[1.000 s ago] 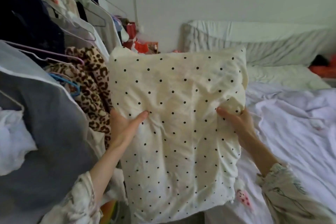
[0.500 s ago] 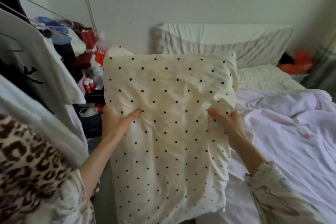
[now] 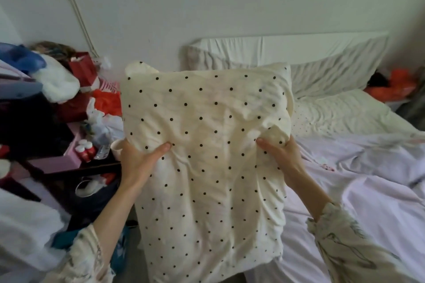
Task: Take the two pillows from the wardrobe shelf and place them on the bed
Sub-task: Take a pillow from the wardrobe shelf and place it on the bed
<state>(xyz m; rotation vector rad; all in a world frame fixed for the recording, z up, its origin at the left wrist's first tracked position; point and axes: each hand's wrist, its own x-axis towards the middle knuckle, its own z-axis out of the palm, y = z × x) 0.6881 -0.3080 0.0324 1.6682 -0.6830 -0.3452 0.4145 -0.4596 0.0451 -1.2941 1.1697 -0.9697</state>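
Fingers (image 3: 161,149) grip cream, black-dotted pillow (image 3: 207,167)

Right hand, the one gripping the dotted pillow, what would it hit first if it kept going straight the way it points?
Probably the white pillow at the head of the bed, beyond the right hand gripping the dotted pillow; depth is unclear.

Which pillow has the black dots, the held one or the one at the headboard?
The cream pillow gripped by both hands; the white pillow on the bed looks plain.
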